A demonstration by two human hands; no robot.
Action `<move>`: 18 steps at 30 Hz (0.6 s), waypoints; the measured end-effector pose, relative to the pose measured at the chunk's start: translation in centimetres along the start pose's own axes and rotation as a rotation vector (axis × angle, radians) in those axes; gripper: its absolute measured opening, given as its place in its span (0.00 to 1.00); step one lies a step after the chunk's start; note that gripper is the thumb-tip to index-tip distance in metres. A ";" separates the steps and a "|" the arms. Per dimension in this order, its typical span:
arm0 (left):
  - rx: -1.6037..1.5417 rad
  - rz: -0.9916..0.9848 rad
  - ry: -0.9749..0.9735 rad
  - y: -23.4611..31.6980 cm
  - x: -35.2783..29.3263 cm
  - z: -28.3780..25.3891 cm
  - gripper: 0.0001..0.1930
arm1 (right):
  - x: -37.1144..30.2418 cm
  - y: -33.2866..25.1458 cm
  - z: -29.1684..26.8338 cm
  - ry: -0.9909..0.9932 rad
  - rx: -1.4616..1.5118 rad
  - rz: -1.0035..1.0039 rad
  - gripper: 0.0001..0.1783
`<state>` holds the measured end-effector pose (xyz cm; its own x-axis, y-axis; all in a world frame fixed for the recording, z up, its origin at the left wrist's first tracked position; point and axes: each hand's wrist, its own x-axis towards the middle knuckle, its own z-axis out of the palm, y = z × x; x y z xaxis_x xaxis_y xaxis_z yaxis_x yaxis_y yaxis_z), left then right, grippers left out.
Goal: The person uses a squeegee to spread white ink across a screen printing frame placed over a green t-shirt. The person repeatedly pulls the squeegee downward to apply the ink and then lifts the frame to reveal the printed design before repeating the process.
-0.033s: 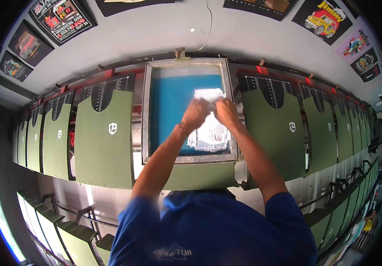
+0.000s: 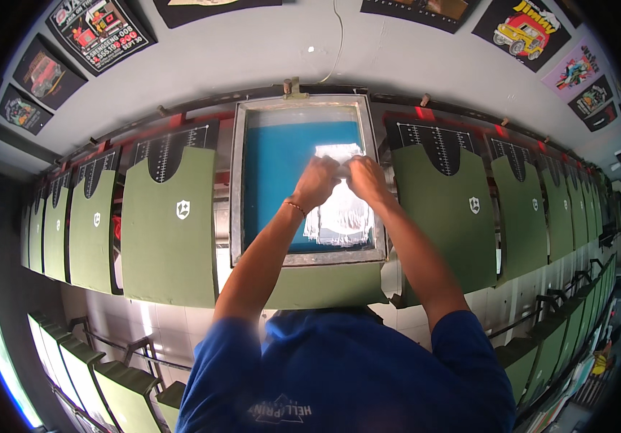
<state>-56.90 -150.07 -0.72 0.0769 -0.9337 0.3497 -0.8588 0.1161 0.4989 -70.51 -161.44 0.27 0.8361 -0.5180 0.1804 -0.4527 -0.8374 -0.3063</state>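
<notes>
A metal-framed printing screen [image 2: 237, 180] with blue mesh lies over a green shirt [image 2: 325, 285] on the board before me. White ink [image 2: 343, 220] covers the right part of the mesh in a patch with ragged edges. My left hand [image 2: 318, 182] and my right hand [image 2: 365, 179] are side by side over the upper part of that ink. Both are closed on a squeegee [image 2: 344, 172]; only a small greyish bit shows between them, and its blade is hidden. A beaded bracelet [image 2: 295, 207] is on my left wrist.
Green shirts with small white shield prints lie on boards to the left [image 2: 168, 238] and right [image 2: 446, 224]. A dark rail [image 2: 397, 98] with pegs runs behind them. Another row of boards [image 2: 119, 386] stands behind me. Printed posters [image 2: 101, 36] hang on the wall.
My closed hands have shifted very slightly toward the far side of the screen and look less blurred. The screen and shirts stay put.
</notes>
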 end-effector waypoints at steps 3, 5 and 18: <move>-0.117 0.027 0.049 2.7 -0.8 -2.1 0.14 | -1.5 -1.4 -1.9 -0.035 0.080 0.041 0.07; -0.133 -0.034 0.083 4.5 -4.5 -0.8 0.08 | -5.8 -2.8 -1.2 -0.050 0.080 0.068 0.07; -0.117 -0.065 0.084 0.3 -3.0 1.9 0.15 | -2.3 -0.6 2.1 0.092 0.028 -0.053 0.08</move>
<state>-58.31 -147.92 -3.11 0.1764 -0.9095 0.3765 -0.7865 0.0998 0.6095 -71.50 -159.34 -1.93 0.8261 -0.4878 0.2822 -0.3984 -0.8597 -0.3198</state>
